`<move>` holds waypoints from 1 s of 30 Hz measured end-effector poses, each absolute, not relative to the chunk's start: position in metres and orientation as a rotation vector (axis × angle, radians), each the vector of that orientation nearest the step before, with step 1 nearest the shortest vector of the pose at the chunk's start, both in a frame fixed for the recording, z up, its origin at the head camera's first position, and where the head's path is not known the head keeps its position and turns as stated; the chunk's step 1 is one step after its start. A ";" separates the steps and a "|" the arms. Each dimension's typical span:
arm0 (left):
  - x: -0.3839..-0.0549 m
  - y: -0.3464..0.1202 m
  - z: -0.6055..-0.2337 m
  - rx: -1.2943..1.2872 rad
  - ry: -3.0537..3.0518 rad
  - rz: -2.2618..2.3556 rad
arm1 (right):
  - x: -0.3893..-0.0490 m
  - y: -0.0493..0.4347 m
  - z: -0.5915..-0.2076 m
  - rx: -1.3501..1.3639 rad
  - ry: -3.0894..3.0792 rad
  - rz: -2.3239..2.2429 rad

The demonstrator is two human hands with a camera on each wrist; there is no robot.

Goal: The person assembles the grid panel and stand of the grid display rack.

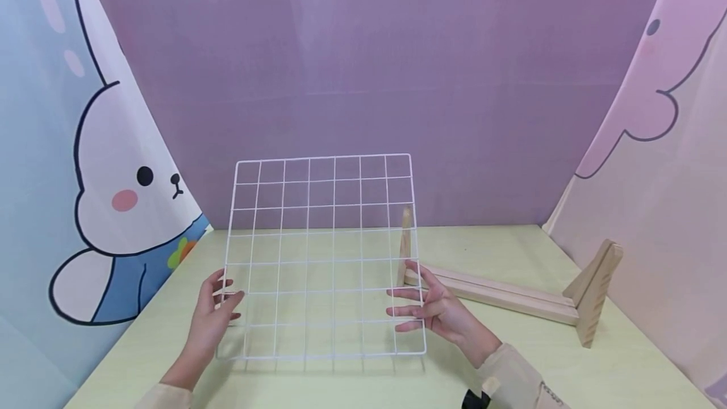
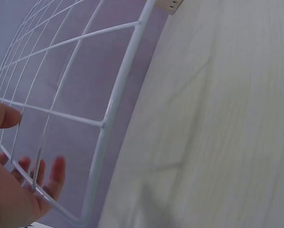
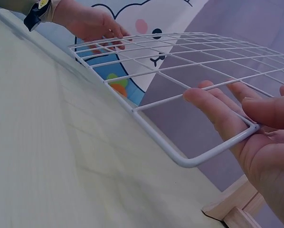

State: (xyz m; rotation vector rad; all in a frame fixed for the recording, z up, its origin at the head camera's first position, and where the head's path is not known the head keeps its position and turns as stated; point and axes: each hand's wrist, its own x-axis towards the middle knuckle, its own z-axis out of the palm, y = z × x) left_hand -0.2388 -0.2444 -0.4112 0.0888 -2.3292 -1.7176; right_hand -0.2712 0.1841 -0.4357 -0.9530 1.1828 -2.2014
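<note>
Both hands hold a white wire grid panel in the middle of the head view, its far edge raised higher than the near one. My left hand grips the left side wire low down, thumb on one face and fingers behind. On the opposite side wire, my right hand holds on near the lower corner, its fingers reaching through and behind the squares. In the right wrist view the near rim hangs over the table, with shadows below it. The left wrist view shows the thumb across the wires.
A pale wooden stand with two upright end pieces lies on the light table to the right, its left upright partly behind the grid. A purple cloth hangs behind, with cartoon-printed cloths at both sides. A small black object sits by the right sleeve.
</note>
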 end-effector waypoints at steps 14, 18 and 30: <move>-0.244 -0.216 -0.410 -0.286 -2.163 -0.971 | -0.270 0.184 -0.433 -0.967 1.154 -2.213; -0.249 -0.206 -0.408 -0.376 -2.182 -0.835 | -0.270 0.184 -0.433 -0.969 1.147 -2.212; -0.266 -0.181 -0.394 -0.612 -2.237 -0.550 | -0.270 0.183 -0.433 -0.965 1.157 -2.223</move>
